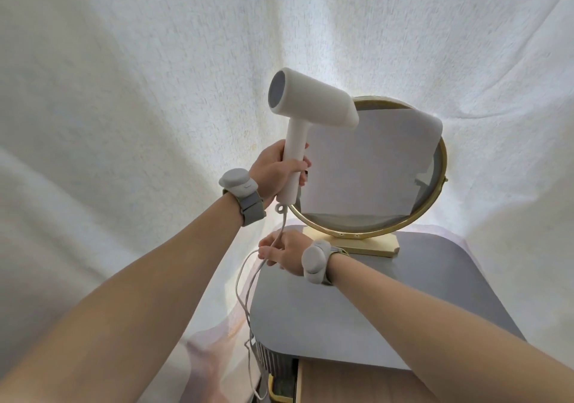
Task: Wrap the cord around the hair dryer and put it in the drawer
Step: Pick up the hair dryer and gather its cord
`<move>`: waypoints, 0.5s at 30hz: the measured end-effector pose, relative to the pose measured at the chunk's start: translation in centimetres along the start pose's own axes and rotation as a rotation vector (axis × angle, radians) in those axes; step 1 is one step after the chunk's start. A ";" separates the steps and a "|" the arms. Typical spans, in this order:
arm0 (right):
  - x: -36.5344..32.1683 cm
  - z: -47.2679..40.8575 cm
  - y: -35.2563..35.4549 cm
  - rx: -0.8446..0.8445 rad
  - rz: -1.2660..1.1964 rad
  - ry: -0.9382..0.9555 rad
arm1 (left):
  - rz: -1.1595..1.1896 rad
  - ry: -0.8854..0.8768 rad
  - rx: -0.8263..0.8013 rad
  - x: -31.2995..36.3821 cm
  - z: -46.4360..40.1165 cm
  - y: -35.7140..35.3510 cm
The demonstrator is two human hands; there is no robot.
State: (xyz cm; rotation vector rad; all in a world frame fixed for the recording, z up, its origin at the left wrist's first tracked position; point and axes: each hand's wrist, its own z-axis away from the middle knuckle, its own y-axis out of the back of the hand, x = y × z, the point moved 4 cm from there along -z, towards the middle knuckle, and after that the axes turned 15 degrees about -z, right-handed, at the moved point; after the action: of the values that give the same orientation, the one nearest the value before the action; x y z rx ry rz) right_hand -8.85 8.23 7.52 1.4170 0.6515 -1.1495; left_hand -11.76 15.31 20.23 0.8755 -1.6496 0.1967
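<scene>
White hair dryer (pixel 310 104) raised upright in left hand (pixel 276 169); right hand (pixel 284 252) pinches its cord (pixel 248 294) below.

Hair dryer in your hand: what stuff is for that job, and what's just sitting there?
For the job: hair dryer, held in the left hand; cord, pinched by the right hand.
Just there: round mirror, gray tabletop, wrist bands.

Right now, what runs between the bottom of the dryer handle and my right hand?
In the head view, only the white cord, hanging from the hair dryer into the right hand.
</scene>
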 end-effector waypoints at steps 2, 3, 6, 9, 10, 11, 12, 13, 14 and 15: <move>0.2 -0.2 -0.7 0.010 -0.035 -0.007 | -0.032 -0.014 0.019 0.1 0.1 0.4; 0.1 -0.1 -0.9 0.013 -0.042 -0.003 | -0.051 -0.018 0.028 0.2 0.1 0.7; -0.4 0.4 -1.0 0.010 -0.115 0.025 | -0.078 -0.038 0.029 0.7 0.1 1.2; -1.7 1.1 -1.2 -0.003 -0.193 0.062 | -0.152 -0.059 0.041 1.6 0.0 1.6; -2.2 1.2 -1.4 -0.011 -0.214 0.072 | -0.177 -0.068 0.050 2.0 -0.2 1.8; -2.8 1.5 -1.5 -0.017 -0.231 0.085 | -0.211 -0.080 0.061 2.4 -0.3 2.0; -3.4 1.7 -1.6 -0.022 -0.242 0.097 | -0.248 -0.098 0.070 2.9 -0.5 2.1; -4.0 2.0 -1.5 -0.025 -0.253 0.106 | -0.287 -0.117 0.076 3.3 -0.7 2.4; -4.4 2.2 -1.5 -0.031 -0.272 0.105 | -0.326 -0.133 0.081 3.6 -0.9 2.5; -4.9 2.6 -1.3 -0.038 -0.292 0.103 | -0.371 -0.150 0.086 4.0 -1.0 2.7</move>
State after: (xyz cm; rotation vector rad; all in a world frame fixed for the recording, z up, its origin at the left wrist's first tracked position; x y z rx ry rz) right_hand -12.56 7.12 11.72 1.3859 0.9732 -1.2877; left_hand -12.77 16.04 25.05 1.2693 -1.5913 -0.0573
